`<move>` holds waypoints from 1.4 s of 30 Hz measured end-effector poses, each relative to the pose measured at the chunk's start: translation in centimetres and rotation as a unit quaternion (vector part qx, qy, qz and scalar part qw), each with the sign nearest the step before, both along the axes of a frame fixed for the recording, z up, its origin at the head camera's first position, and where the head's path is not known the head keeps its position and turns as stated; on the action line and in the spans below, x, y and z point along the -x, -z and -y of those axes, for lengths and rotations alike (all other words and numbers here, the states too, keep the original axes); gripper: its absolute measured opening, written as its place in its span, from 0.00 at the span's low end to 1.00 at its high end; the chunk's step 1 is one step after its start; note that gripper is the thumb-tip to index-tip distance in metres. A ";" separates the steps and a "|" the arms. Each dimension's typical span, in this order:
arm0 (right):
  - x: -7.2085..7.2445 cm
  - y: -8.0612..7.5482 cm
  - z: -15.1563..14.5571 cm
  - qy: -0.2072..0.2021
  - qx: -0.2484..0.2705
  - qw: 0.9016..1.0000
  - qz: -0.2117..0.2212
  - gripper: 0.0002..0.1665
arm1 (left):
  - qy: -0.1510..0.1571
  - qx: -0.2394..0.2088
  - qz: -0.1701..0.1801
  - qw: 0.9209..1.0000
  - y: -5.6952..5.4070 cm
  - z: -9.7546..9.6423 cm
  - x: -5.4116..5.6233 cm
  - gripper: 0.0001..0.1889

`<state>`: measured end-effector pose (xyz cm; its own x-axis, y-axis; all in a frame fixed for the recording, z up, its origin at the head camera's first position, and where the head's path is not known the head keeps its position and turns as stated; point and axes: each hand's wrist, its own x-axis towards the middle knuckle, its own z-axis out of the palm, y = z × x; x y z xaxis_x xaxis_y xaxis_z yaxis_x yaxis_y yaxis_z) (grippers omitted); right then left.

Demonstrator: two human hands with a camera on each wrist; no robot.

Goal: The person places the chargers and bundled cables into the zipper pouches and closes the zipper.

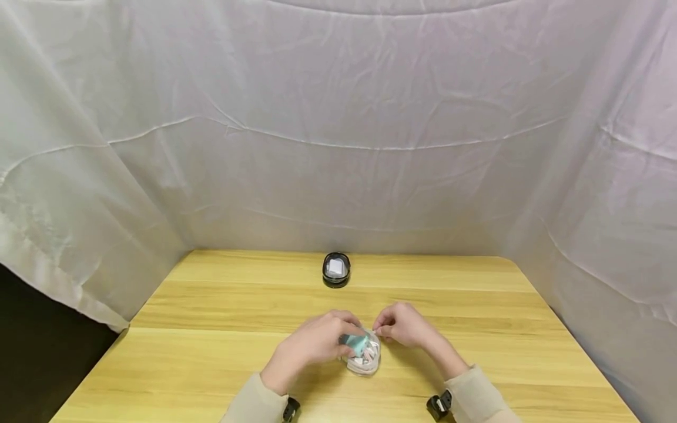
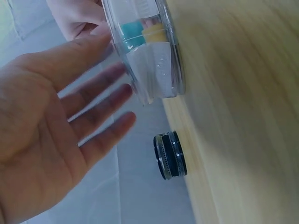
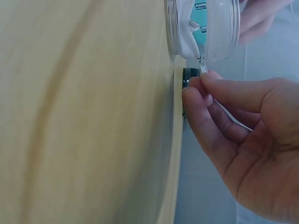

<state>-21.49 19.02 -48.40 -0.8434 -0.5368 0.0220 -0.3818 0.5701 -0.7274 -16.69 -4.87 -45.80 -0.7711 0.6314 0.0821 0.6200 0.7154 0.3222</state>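
Observation:
A small clear zip case (image 1: 364, 369) with white zipper tape stands on the wooden table in front of me. Inside it are a teal block (image 3: 200, 35) with USB-type ports, a yellow piece (image 2: 155, 33) and white pieces. My left hand (image 1: 324, 336) holds the case from its left side, thumb near and fingers on the far side; in the left wrist view the other fingers spread loosely. At the end of the open zipper, my right hand (image 1: 404, 325) pinches the metal zipper pull (image 3: 203, 68) between thumb and index finger.
Near the table's back edge sits a similar round case with black trim (image 1: 336, 279), something white showing inside. Pale cloth (image 1: 370, 194) hangs behind the table (image 1: 211, 358) and along both sides.

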 end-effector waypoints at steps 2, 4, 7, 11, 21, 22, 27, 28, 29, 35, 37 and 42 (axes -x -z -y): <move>-0.1 0.1 0.0 -0.001 0.002 1.000 0.006 0.06 | 0.015 -0.003 -0.008 1.000 0.1 0.0 0.1 0.20; -0.1 0.1 -0.1 -0.002 0.004 1.000 0.009 0.06 | 0.028 -0.005 -0.012 1.000 0.3 0.0 0.2 0.20; -0.1 0.2 -0.1 -0.003 0.007 1.000 0.012 0.05 | 0.034 -0.005 -0.009 0.999 0.6 0.0 0.4 0.20; 0.0 0.2 -0.3 -0.007 0.005 1.000 0.011 0.05 | 0.030 -0.008 -0.002 1.000 0.6 0.0 0.4 0.20; 0.0 0.0 -0.6 -0.012 -0.008 1.000 0.015 0.06 | 0.019 -0.006 0.002 1.000 0.3 -0.2 0.1 0.19; 0.1 0.0 -0.6 -0.013 -0.010 1.000 0.016 0.06 | 0.018 -0.007 0.004 1.000 0.3 -0.2 0.2 0.19; 0.2 -0.3 -0.8 -0.028 -0.016 0.999 0.018 0.07 | 0.019 -0.010 0.001 1.000 0.4 -0.2 0.3 0.18; 0.2 -0.3 -0.9 -0.031 -0.017 0.999 0.019 0.07 | 0.019 -0.009 0.000 1.000 0.5 -0.3 0.3 0.18; 0.2 -0.4 -0.9 -0.035 -0.017 0.999 0.020 0.08 | 0.018 -0.008 0.001 1.000 0.5 -0.3 0.3 0.18; 0.1 -0.9 -1.2 -0.060 -0.014 0.998 0.031 0.06 | 0.007 -0.003 0.008 1.000 0.5 -0.3 0.2 0.18; 0.1 -1.0 -1.3 -0.067 -0.014 0.997 0.035 0.05 | 0.007 -0.005 0.008 1.000 0.5 -0.3 0.2 0.18; 0.1 -1.0 -1.4 -0.073 -0.016 0.996 0.041 0.04 | 0.006 -0.005 0.014 1.000 0.4 -0.2 0.0 0.19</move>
<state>-21.56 20.45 -47.38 -0.7543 -0.6534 -0.0635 -0.4019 0.5362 -0.7423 -16.72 -4.67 -46.16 -0.7656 0.6397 0.0677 0.6194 0.7047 0.3461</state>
